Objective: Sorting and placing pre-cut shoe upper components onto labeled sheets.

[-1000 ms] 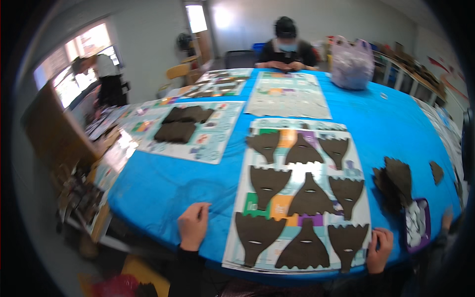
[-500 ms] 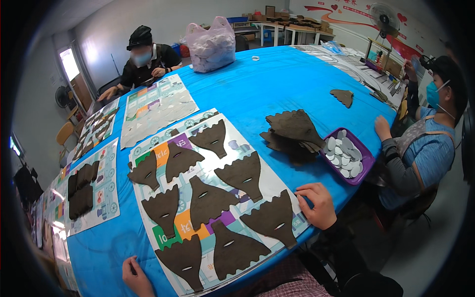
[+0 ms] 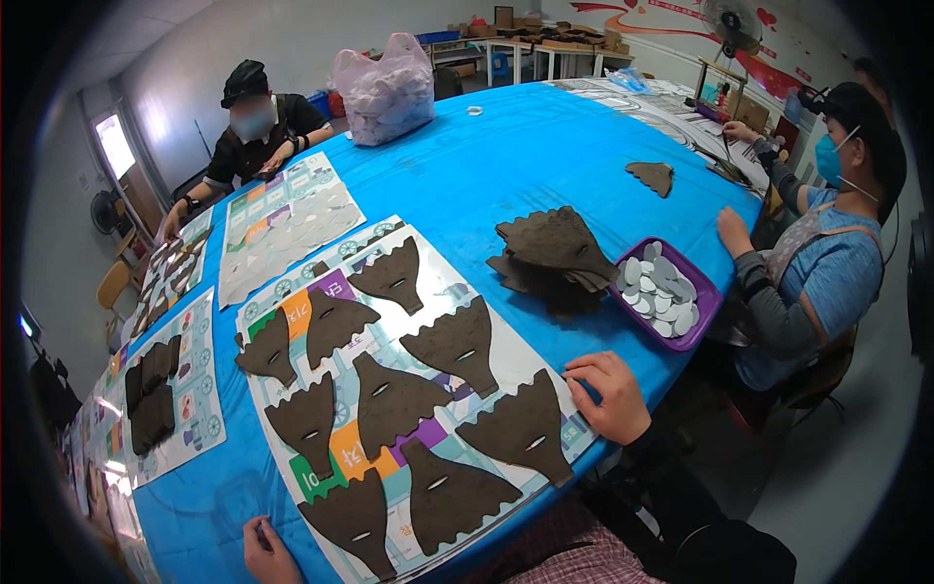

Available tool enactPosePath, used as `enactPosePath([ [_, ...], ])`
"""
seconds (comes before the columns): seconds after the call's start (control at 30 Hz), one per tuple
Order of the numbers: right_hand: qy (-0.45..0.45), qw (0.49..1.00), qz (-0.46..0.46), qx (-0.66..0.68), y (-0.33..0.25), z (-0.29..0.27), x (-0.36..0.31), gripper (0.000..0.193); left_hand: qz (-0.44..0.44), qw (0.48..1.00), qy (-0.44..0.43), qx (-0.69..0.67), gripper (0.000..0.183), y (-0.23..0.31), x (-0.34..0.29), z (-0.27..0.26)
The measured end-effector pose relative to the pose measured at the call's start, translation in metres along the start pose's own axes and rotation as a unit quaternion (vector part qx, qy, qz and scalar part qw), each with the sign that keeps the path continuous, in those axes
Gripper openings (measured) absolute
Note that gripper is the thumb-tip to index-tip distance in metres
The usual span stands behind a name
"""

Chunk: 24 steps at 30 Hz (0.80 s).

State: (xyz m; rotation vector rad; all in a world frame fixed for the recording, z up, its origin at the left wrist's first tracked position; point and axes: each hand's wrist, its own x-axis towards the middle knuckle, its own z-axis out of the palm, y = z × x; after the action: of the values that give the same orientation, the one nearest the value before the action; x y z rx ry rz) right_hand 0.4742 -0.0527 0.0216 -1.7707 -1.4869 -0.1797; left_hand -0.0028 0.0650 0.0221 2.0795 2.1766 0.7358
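I register nine matte, dark-brown, scallop-edged fan pieces (image 3: 399,407) flat on the glossy mat (image 3: 389,333). The right hand (image 3: 611,397), released, rests at its right edge; the left hand (image 3: 269,557) curls, grip indeterminable. Bare blue tablecloth (image 3: 457,175) gives clearance beyond.

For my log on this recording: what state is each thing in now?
Left hand: curled, nothing visible in it
Right hand: fingers bent, nothing visible in it
Nine dark pieces: laid flat
Sheet: flat, mostly covered
Pile: stacked unevenly
Lone piece: flat, apart
Tray: open, filled
White discs: loose, heaped
Bag: upright, full
Fan: on or off, cannot tell
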Motion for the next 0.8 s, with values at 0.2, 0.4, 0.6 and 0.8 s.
enactPosePath([
  [0.2,-0.002,1.0,0.006,0.006,0.002,-0.003,-0.001,0.009,-0.002,1.0,-0.009,0.01,0.032,0.003,0.001,0.001],
  [0.4,-0.007,1.0,0.004,0.007,0.0,0.002,0.002,0.009,-0.024,1.0,-0.002,0.018,0.031,-0.003,0.0,0.005],
  [0.6,-0.005,1.0,0.004,-0.014,-0.001,-0.001,0.0,0.01,0.017,0.995,0.057,-0.081,0.012,-0.005,0.004,0.015],
  [0.8,-0.016,1.0,0.007,-0.005,-0.005,0.002,0.001,0.01,-0.004,0.995,0.055,-0.079,0.01,-0.005,0.003,0.012],
])
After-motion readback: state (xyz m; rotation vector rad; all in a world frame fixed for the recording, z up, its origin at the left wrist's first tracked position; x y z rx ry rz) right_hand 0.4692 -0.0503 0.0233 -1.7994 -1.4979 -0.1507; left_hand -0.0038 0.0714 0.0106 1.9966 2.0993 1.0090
